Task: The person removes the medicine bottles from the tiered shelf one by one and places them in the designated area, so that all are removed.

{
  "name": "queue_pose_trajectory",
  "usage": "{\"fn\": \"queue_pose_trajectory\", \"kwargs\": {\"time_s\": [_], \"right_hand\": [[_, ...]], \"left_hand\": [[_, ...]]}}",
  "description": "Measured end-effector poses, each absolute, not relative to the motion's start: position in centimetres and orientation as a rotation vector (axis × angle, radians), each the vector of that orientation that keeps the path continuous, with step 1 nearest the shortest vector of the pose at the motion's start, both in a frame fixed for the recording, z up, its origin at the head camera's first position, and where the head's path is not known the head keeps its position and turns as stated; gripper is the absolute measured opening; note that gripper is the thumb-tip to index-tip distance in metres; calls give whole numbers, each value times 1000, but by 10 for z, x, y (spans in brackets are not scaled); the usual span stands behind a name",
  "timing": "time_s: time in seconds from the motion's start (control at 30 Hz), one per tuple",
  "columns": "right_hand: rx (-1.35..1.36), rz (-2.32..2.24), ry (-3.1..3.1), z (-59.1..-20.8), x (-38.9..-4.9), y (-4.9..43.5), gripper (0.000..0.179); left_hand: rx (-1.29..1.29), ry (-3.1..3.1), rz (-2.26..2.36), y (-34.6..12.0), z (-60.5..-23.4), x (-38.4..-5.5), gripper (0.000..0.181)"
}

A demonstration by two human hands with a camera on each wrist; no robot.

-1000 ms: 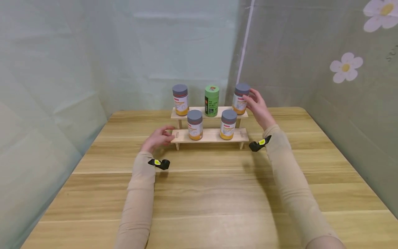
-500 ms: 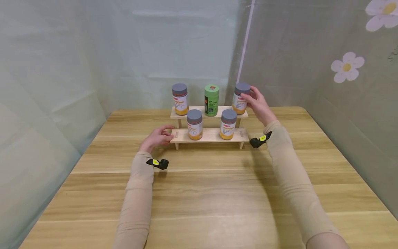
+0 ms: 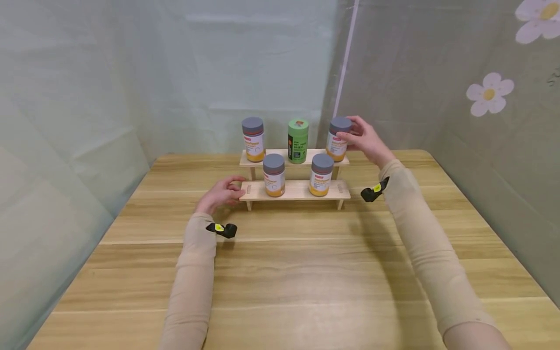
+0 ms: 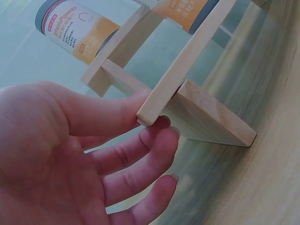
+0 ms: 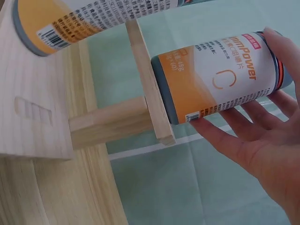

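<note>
Right hand (image 3: 367,142) holding upper-right jar (image 3: 336,147), left hand (image 3: 221,193) on wooden stand (image 3: 299,190)

Upper-right jar: grey lid, white/orange label, base against the right end of the upper shelf (image 5: 162,129). Right hand wrapped round its outer side, thumb in front, fingers behind. Left hand pinches the left end of the lower shelf (image 4: 182,65) between thumb and index finger; its other fingers curl loosely below, per left wrist view.

Also on the upper shelf: green jar (image 3: 298,143) in the middle, matching upper-left jar (image 3: 254,142) at the left end, both upright. Lower shelf: two more grey-lidded ones, lower-left jar (image 3: 274,177) and lower-right jar (image 3: 321,177), upright and apart.

Stand sits toward the far edge of a wood-grain table (image 3: 297,267). Beige sleeves (image 3: 188,291) on both arms, small black camera (image 3: 225,230) at each wrist. Pale cloth (image 3: 262,73) behind, white flowers (image 3: 489,94) at right.
</note>
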State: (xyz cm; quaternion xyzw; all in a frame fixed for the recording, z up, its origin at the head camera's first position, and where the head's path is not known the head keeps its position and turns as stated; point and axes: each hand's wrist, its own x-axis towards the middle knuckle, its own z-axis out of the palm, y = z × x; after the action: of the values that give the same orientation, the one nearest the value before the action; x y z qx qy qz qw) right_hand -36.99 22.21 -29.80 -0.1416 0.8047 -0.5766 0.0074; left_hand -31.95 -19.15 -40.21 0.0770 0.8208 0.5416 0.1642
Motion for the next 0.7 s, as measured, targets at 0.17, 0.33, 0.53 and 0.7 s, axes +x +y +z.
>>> {"fn": "queue_pose_trajectory", "kwargs": {"time_s": [0.17,0.33,0.53,0.7], "right_hand": [[-436,-1781,2565,-298,-372,222,54],[-415,-1786,2602,-295,-371,222,56],[-387,-1915,2566,-291,-367,230,50],[-387,-1972,2551,-288,-362,241,48]], "left_hand": [[194,2326,1550,-192,-401,-320,53],[171,2319,1533,-193,-401,-321,55],[151,2340,1478,-193,-399,-319,53],[145,2345,1458,-192,-397,-318,54]]}}
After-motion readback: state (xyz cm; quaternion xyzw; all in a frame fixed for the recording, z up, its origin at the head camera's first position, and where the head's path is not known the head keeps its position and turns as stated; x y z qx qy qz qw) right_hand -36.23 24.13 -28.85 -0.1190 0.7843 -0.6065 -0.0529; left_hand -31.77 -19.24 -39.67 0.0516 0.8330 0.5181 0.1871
